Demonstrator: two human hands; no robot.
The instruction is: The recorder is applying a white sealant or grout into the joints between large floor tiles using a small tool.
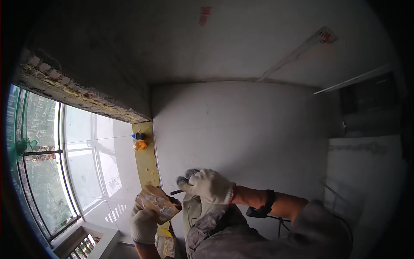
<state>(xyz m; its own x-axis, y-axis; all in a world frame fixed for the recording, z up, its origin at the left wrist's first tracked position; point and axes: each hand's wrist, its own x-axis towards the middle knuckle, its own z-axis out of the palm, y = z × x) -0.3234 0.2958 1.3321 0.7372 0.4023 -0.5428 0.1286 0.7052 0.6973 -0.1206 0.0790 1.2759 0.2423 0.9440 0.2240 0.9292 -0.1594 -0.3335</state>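
My left hand (144, 225), in a white knitted glove, is closed on a brown, board-like piece (157, 202) smeared with white paste. The piece is tilted in front of my left leg. My right hand (209, 186), in the same kind of glove, is in front of my body with its fingers curled. A short, dark, narrow tool (176, 192) shows between it and the brown piece; its grip is hidden, so I cannot tell its kind. My grey shoes (184, 178) show just beyond the right glove.
A yellowish sill strip (145, 166) runs along my left, bearing a blue-capped bottle (138, 136) and an orange item (140, 145). Past it are a pale balcony floor (101, 172) and railing (42, 153). Rough brick edge (86, 93) tops the opening. Grey floor (241, 129) stretches ahead to the wall.
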